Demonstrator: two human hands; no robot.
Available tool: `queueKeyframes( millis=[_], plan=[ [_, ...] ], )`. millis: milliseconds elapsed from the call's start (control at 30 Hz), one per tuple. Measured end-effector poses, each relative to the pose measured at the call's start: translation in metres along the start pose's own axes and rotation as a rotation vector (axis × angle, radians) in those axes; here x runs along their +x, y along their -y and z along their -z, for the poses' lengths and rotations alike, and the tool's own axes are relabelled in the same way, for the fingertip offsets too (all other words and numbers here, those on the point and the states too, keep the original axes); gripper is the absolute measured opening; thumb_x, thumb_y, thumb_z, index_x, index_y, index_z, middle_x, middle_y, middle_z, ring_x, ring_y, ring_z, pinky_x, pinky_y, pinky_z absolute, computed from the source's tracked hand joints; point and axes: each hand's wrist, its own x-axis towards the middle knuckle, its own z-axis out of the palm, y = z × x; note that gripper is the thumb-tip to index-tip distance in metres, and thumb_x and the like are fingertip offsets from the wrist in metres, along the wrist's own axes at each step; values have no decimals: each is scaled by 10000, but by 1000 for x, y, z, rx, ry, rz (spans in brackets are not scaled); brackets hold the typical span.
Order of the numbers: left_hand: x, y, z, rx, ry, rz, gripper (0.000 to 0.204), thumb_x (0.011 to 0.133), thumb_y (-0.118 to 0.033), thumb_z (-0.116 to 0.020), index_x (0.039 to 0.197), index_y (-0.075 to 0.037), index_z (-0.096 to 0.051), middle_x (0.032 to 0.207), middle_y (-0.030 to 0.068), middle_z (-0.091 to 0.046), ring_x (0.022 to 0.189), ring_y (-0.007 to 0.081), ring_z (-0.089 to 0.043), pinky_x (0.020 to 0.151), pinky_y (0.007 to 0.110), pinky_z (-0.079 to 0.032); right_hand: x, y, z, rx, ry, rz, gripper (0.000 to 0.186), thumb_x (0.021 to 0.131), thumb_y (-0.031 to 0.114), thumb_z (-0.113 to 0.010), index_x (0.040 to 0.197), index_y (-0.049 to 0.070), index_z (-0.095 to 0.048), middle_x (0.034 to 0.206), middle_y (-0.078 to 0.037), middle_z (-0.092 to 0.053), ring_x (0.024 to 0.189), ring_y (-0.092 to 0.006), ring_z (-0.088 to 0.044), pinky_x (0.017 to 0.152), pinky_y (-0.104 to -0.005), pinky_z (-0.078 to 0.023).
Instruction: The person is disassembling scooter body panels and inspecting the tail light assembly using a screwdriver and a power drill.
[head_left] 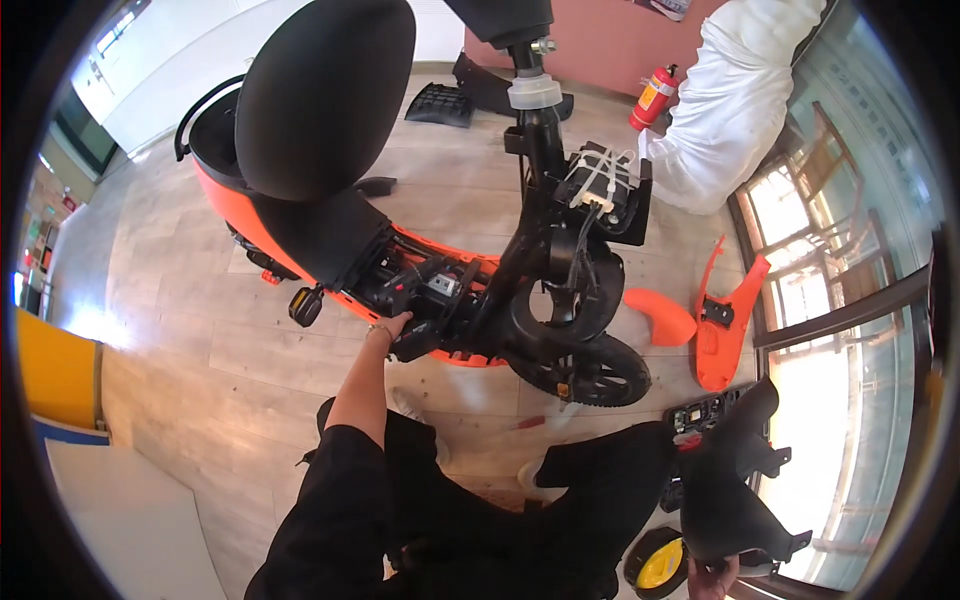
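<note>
An orange and black electric scooter, partly disassembled, stands before me, its orange floorboard frame exposing black components and wiring. My left hand reaches into the near side of that opening, closed on a black part whose shape I cannot make out. My right hand, at the lower right edge, grips a large black plastic panel held beside my leg. Above the front wheel, a black box carries white cable ties and hanging cables. My left hand's fingers are partly hidden.
Orange panels lie right of the scooter, near glazed doors. An open toolbox and a yellow-and-black round item are by my right leg. Behind are black parts, a fire extinguisher and a white-wrapped object. A yellow panel stands left.
</note>
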Motion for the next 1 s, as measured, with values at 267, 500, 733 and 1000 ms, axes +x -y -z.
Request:
queueKeyframes(
  millis=[267,500,733,1000],
  plan=[
    [-7,24,12,103,-85,-11,701,712,-630,-535,996,5,-625,843,144,-627,622,260,-587,542,382,-460,18,-20,-5,-201,254,-55,450,690,327,-634,1081,110,-584,1105,-29,-576,1055,-230,-518,881,-422,-470],
    [-16,62,33,-135,-139,-38,521,796,-482,-488,941,-7,-648,774,138,-597,614,244,-555,546,360,-442,45,-29,9,-191,286,-106,464,677,328,-637,1066,82,-583,1097,-45,-571,1054,-246,-516,882,-428,-466],
    [-113,69,94,-1250,388,-131,247,821,-155,-470,895,63,-559,832,128,-574,794,225,-575,721,296,-499,53,-44,6,-207,350,-128,477,634,332,-647,1027,65,-605,1095,-59,-581,1050,-247,-516,893,-420,-458],
    [-302,58,74,-1643,702,-411,415,862,-139,-356,1137,159,-449,1232,295,-452,1201,369,-411,1054,392,-324,58,-66,-16,-203,457,-164,481,653,317,-654,1053,56,-593,1108,-70,-577,1070,-252,-514,908,-436,-450]
  ],
)
